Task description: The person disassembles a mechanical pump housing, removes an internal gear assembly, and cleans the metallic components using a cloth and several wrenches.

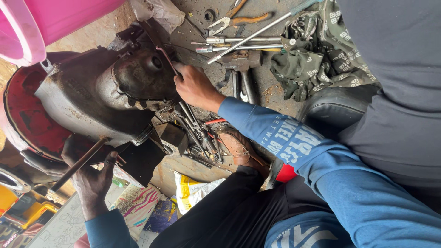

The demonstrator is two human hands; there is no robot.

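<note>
**Grey casing lies between my two hands**

Metal is what both my hands are busy with. The big grey engine casing [105, 96] sits in a red basin [25, 115] on the floor [271, 92], and its long side runs across the picture, from the basin toward the tools.

My right hand [195, 85] is at the near end of the casing, touching the dark round cover. Its fingers are curled against the rim there, beside a thin reddish strip. I cannot tell if they pinch the strip or only press on the rim.

My left hand [94, 179] is on the other side of the casing, lower in the picture and well apart from the right one. It is closed around a rusty rod [78, 165], which slants up so that its upper end meets the underside of the casing.

So the casing is caught between the two hands, and the right hand is the nearer one to the cover.

Behind my right wrist some tools lie on the floor: a hammer [241, 62], a long screwdriver [252, 34] and pliers [229, 20]. A patterned cloth [317, 55] lies beside them.
</note>
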